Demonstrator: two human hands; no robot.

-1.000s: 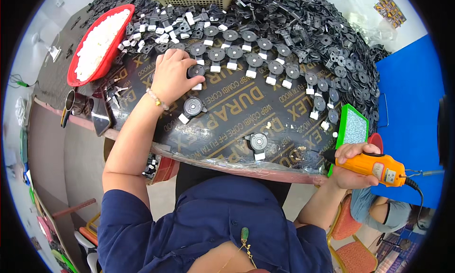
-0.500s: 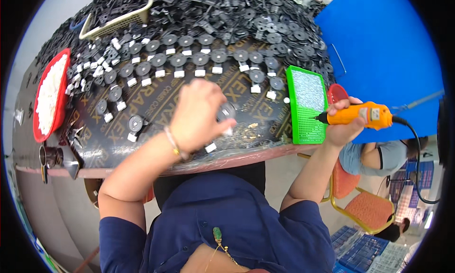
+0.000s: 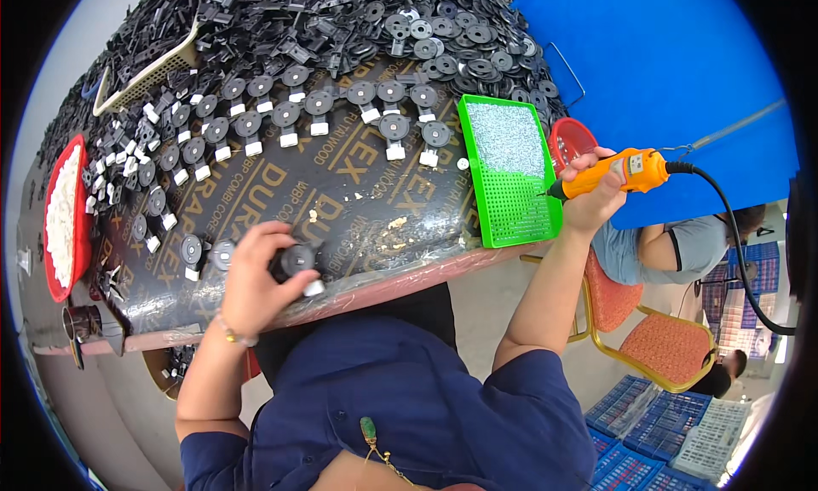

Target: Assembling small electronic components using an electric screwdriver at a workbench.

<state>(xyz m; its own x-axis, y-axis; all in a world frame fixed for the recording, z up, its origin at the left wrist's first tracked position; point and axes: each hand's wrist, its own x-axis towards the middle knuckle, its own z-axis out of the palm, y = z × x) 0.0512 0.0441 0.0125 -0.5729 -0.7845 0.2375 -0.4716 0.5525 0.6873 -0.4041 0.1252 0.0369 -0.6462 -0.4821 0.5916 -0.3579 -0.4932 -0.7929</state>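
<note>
My left hand [image 3: 260, 278], low over the near part of the table, has its fingers and thumb closed round a black disc part [image 3: 296, 257] with a white block at its end. Two similar disc parts lie just left of that hand; the closer one [image 3: 223, 254] is partly behind the fingers. At the right, my right hand [image 3: 596, 205] grips an orange electric screwdriver [image 3: 630, 172] held nearly level. Its tip points left over the perforated part of a green tray [image 3: 479, 184]. Small silver screws [image 3: 507, 137] fill the tray's far part.
Curved rows of disc parts [image 3: 319, 103] with white blocks cross the table. Behind them rises a heap of black parts [image 3: 281, 22] around a beige basket [image 3: 153, 72]. A red tray of white pieces [image 3: 81, 227] stands left, a red bowl [image 3: 573, 141] right. Another person [image 3: 665, 261] sits beyond.
My left hand has moved left and nearer with the disc part. The whole view has shifted, so the rows and green tray appear further left. My right hand still holds the screwdriver over the tray.
</note>
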